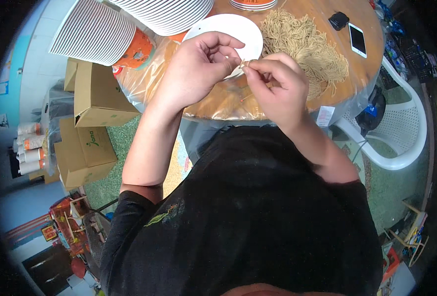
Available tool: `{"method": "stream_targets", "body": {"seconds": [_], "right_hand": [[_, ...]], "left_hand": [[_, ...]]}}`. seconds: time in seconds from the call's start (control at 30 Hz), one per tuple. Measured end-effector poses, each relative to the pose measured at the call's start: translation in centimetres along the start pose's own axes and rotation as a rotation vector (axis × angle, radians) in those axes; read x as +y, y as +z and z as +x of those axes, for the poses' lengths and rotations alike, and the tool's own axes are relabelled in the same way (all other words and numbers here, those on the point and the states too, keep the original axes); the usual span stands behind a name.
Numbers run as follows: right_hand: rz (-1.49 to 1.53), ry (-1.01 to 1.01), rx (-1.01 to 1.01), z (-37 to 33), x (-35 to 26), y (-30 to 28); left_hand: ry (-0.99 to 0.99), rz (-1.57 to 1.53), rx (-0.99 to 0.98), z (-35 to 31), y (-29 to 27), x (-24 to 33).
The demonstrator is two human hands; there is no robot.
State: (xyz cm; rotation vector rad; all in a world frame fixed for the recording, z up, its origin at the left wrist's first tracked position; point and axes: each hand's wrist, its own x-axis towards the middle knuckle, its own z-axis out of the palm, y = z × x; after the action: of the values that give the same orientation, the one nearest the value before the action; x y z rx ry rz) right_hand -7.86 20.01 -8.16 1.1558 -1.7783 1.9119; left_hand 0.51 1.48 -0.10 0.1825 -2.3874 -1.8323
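Observation:
Over the near side of the table, my left hand (198, 66) and my right hand (281, 84) meet fingertip to fingertip. Between them shows a thin tan bit of string (242, 63), too small to make out well. My right thumb and forefinger pinch it, and the curled fingers and thumb of my left hand close on its other side. Behind the hands lies a round white lid or plate (250, 33), partly covered by my left hand. A large loose heap of tan string (302, 42) spreads just beyond my right hand.
Stacked white-and-orange paper buckets (97, 32) stand at the table's left, another stack (164, 12) beside them. A phone (357, 40) and a small black case (338, 20) lie at the right. Cardboard boxes (102, 96) sit left; a white plastic chair (411, 113) stands right.

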Motion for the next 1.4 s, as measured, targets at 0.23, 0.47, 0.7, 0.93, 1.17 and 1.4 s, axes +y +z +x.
{"method": "stream_targets", "body": {"seconds": [0.23, 0.47, 0.7, 0.93, 1.17, 1.4], "right_hand": [[0.192, 0.113, 0.013, -1.2, -0.3, -1.7], [0.105, 0.065, -0.114, -1.6, -3.6, -4.4], [0.132, 0.188, -0.019, -3.3, -2.1, -3.9], [0.519, 0.42, -0.101, -3.3, -2.4, -3.6], [0.262, 0.239, -0.361, -3.3, -3.8, -4.4], [0.194, 0.084, -0.357, -1.5, -4.5, -4.7]], "left_hand": [[0.01, 0.123, 0.064, -0.2, 0.0, -0.6], [-0.01, 0.409, 0.112, -0.9, 1.0, 0.0], [0.185, 0.596, 0.1, -1.2, 0.9, -0.8], [0.656, 0.766, 0.077, -1.8, 1.1, -0.3], [0.595, 0.731, 0.23, -2.5, 2.4, -2.6], [0.559, 0.747, 0.228, -3.6, 1.8, -2.3]]}}
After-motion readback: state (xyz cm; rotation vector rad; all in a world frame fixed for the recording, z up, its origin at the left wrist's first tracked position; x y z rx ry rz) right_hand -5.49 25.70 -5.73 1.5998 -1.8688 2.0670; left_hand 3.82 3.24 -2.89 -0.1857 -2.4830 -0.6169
